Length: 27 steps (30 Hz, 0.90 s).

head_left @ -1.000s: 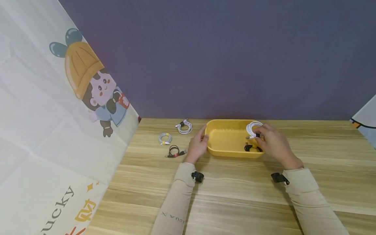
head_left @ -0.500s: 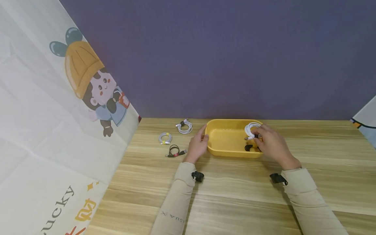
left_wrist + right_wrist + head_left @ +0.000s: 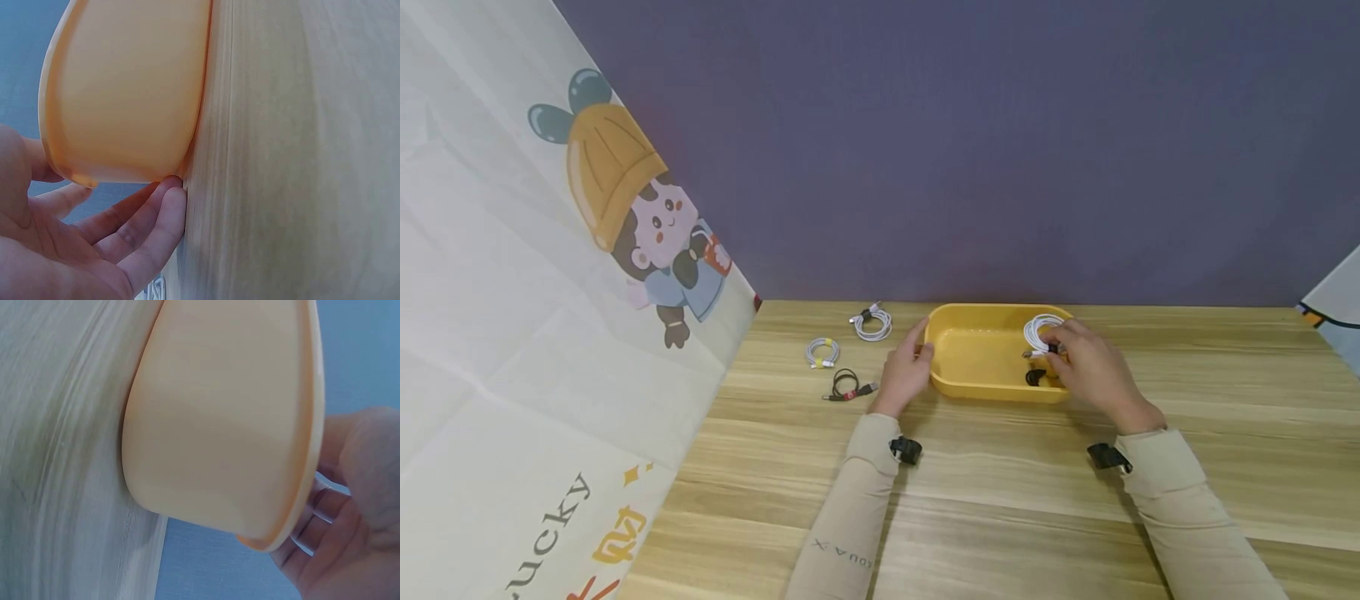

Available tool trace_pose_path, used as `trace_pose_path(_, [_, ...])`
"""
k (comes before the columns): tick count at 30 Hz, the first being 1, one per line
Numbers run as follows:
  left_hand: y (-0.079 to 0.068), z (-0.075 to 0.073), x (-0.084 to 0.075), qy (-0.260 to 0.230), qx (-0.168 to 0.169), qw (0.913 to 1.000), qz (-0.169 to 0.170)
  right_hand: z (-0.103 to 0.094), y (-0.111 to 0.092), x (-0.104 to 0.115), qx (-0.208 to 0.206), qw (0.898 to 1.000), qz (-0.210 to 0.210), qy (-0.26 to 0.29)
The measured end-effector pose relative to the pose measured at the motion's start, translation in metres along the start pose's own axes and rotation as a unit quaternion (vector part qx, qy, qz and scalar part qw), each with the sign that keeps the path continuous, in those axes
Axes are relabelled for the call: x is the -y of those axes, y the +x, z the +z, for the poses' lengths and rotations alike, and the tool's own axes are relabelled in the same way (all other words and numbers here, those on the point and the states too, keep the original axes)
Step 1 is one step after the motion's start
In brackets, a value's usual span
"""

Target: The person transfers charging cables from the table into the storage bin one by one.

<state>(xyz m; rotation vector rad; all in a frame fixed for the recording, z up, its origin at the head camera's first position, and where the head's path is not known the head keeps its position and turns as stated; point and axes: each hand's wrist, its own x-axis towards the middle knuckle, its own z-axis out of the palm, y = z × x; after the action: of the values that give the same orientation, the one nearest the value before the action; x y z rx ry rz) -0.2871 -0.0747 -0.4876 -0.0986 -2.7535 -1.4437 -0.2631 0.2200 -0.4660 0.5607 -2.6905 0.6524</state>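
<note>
In the head view, my right hand (image 3: 1096, 371) pinches a coiled white charging cable (image 3: 1037, 332) by its black tie, over the right end of a yellow plastic basket (image 3: 992, 392). A black cable (image 3: 1035, 377) lies inside the basket below it, partly hidden by the hand. My left hand (image 3: 906, 375) holds the basket's left end. The left wrist view shows that thumb over the rim and the fingertips (image 3: 174, 203) against the end wall, low by the table. In the right wrist view the basket wall (image 3: 219, 425) hides the cable and part of the right hand (image 3: 356, 531).
Left of the basket, three tied cables lie on the wooden table (image 3: 1000, 500): a white one with a black tie (image 3: 872, 325), a grey-white one with yellow ties (image 3: 822, 354) and a black one with a red tie (image 3: 847, 388). A dark panel (image 3: 985, 150) stands behind.
My right hand has shifted slightly left and in over the basket with the white cable, covering more of the black cable. The left hand and the basket stay in place.
</note>
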Motion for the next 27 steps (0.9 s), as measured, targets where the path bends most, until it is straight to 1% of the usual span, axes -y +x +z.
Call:
trace_pose_path(6, [0.0000,-0.0005,-0.0005,0.000,0.001,1.0000,-0.002,0.0011,0.0018,0.0014,0.002,1.000,0.005,-0.001])
trace_pose_path(20, [-0.0002,0.0002,0.0000,-0.005,-0.001,1.0000,-0.004,0.0061,0.0069,0.0026,0.019,1.000,0.024,-0.006])
trace_pose_path(27, [0.0008,0.0005,0.0003,-0.003,0.003,1.0000,-0.008,0.0093,0.0091,0.0017,0.027,0.999,0.023,-0.013])
